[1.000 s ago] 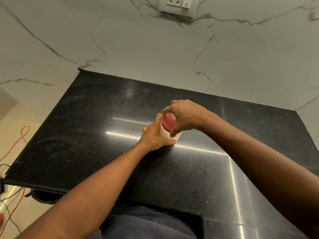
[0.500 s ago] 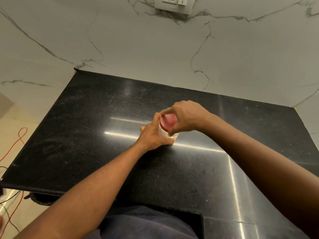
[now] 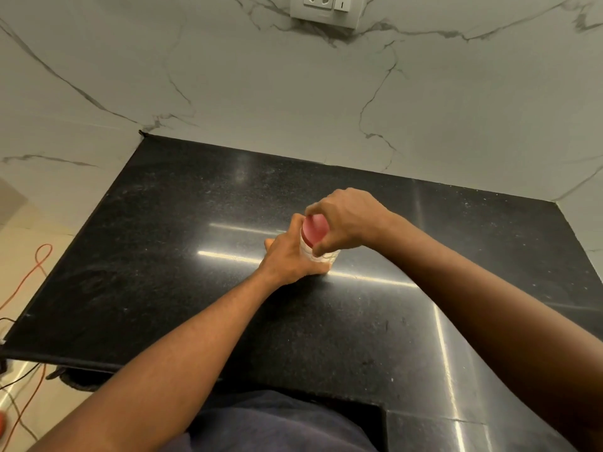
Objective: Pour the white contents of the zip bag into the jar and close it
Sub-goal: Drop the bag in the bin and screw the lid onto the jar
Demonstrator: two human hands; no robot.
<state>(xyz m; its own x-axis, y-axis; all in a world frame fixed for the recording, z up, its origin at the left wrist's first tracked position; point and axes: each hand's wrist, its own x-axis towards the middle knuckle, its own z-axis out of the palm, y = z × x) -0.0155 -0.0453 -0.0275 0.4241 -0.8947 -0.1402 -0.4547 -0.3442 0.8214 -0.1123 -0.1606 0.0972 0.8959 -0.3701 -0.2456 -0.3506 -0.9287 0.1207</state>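
Black table (image 3: 163,272), middle: the jar (image 3: 321,257) stands upright, left hand (image 3: 287,259) wrapped around its body, right hand (image 3: 346,220) fingers closed on the pink lid (image 3: 315,230). No zip bag visible; pouring apparently complete, lid tightening remains.

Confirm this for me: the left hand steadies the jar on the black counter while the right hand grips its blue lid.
Not quite: the lid is pink-red, not blue, as the head view shows. The rest stands: the left hand steadies the jar on the black counter while the right hand grips the lid.
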